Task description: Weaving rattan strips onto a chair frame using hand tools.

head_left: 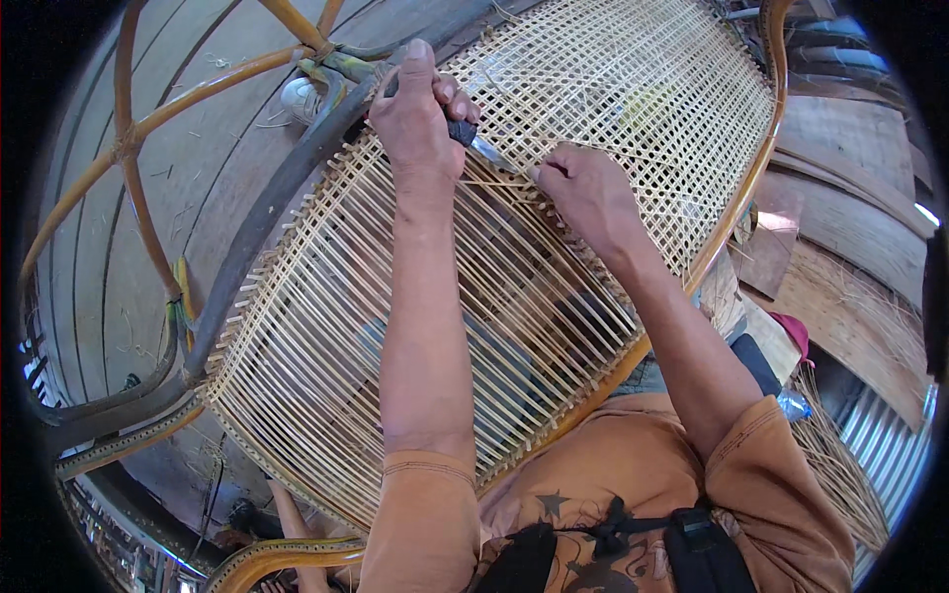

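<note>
Can see a straw-coloured woven panel (559, 109) right in front of the torso (593, 465), set in a glossy brown wooden frame (748, 188); has a close mesh (682, 109) with small holes across the far part, only pale parallel strips (336, 272) with open gaps across the near part; shows stubby ends along the left edge, beside a dark pole (260, 222); grips a dark-handled tool (462, 132) in the left hand (410, 114), blade near the mesh's edge; has the right hand (596, 193) closed at that edge, cannot tell whether around a strip.
</note>
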